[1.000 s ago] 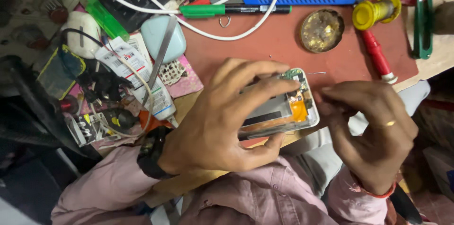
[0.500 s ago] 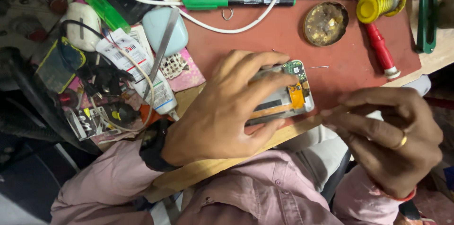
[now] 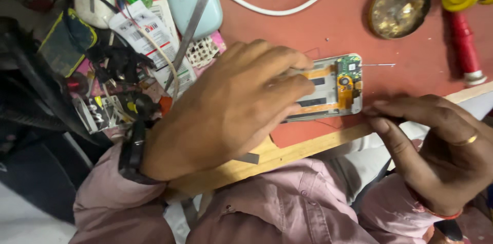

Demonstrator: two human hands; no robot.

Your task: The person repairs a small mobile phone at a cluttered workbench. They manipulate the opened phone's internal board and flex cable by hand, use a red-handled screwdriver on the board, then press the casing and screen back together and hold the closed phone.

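The left hand (image 3: 231,110) is lying flat, fingers spread, pressing down on the opened silver phone with its exposed orange flex cable and green circuit board (image 3: 336,86), which is resting on the red mat of the counter (image 3: 318,23). The phone's long axis is running left to right, its board end pointing toward the right hand (image 3: 436,146). That hand is sitting just beside the phone's lower right corner, fingertips pinched together; whether they are gripping anything I cannot tell.
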